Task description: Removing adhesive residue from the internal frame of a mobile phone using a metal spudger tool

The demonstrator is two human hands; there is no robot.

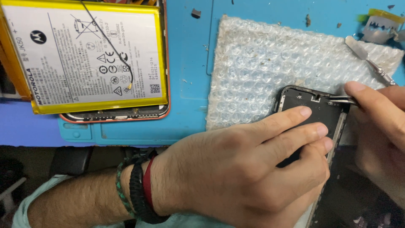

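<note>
The blue work mat [187, 63] offers an open lane between the opened phone with the yellow-edged battery [90, 55] on the left and the bubble wrap sheet [261, 63] on the right. The wrap's upper part lies bare. The left hand [249, 169] covers the phone frame [325, 114] at lower right, and the right hand [379, 122] crowds its far side. A metal spudger [369, 61] and a metal scrap [382, 27] block the top right corner.

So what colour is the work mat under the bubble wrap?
Blue: the mat shows best in the head view, beside the bubble wrap.
</note>
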